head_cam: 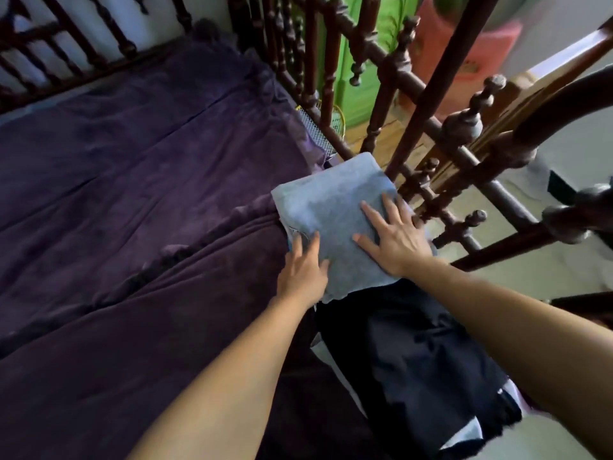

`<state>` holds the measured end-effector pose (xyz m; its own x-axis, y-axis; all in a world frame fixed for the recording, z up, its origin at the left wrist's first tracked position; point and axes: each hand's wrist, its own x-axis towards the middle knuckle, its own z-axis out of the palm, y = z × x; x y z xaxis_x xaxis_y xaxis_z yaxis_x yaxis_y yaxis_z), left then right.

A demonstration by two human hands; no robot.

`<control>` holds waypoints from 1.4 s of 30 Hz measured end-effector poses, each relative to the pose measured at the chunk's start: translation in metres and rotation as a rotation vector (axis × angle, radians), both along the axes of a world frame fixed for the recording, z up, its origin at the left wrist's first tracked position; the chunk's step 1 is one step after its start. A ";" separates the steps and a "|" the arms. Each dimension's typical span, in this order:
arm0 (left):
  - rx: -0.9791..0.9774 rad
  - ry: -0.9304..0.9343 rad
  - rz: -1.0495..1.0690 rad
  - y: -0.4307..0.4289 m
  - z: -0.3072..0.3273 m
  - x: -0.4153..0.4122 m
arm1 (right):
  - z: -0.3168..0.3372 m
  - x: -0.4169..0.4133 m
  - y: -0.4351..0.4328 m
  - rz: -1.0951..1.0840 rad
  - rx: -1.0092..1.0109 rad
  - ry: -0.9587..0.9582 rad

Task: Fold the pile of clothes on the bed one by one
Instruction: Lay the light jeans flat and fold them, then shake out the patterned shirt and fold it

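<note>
A dark turned-wood rail crowds the bed's edge from 12 round to 4 o'clock of the folded grey garment. A heap of dark clothes lies against it at 5 o'clock, and the purple bedcover spreads off toward 9. The right hand lies flat on the garment, fingers spread, while the left hand touches its 7 o'clock edge with straight fingers, gripping nothing.

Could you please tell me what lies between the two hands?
Only a bare strip of the folded grey garment lies between the left hand and right hand, as the head view shows.
</note>
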<state>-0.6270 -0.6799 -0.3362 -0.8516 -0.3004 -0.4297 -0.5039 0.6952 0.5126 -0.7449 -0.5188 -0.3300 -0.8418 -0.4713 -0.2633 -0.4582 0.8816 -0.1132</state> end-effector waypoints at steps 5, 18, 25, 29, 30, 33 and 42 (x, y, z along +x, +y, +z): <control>-0.078 -0.090 -0.025 -0.006 -0.028 0.003 | -0.049 0.008 -0.010 0.012 0.097 0.019; -0.173 -0.077 0.085 -0.040 0.042 0.159 | 0.029 0.067 -0.054 0.179 0.009 0.101; -0.291 -0.189 0.278 -0.094 0.076 0.340 | 0.061 0.241 -0.131 0.429 -0.146 -0.044; -0.324 -0.180 0.376 -0.123 0.100 0.469 | 0.071 0.369 -0.175 0.571 -0.115 -0.092; -0.333 -0.176 0.394 -0.129 0.106 0.503 | 0.073 0.402 -0.186 0.602 -0.114 -0.109; -0.377 -0.166 0.453 -0.151 0.125 0.608 | 0.080 0.500 -0.223 0.693 -0.133 -0.139; -0.415 -0.179 0.770 -0.213 0.191 0.857 | 0.151 0.717 -0.362 0.975 -0.229 -0.097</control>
